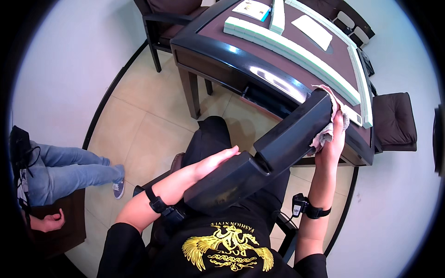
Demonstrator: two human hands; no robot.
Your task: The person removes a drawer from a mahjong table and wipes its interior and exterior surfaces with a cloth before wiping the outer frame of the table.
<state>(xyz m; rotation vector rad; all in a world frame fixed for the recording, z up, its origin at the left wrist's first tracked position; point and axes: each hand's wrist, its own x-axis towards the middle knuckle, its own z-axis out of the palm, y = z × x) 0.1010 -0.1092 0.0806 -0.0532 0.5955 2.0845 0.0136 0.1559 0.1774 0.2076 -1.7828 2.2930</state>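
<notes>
A long black tray-like piece with a notch in its middle [222, 180] lies slanted above my lap, its far end over the near edge of the mahjong table. Under its lower left part, my left hand [217, 161] supports the side, fingers partly hidden. My right hand [333, 139] presses a pinkish-grey cloth [328, 133] against the piece's far right end. Rows of white and green mahjong tiles [292, 52] stand on the table's brown top.
The mahjong table [222, 52] has a glossy dark rim and an open drawer [266, 99] below. A booklet [251, 9] and a white sheet [312, 32] lie on top. Dark chairs [394, 121] stand around. At left sits another person in jeans [73, 173].
</notes>
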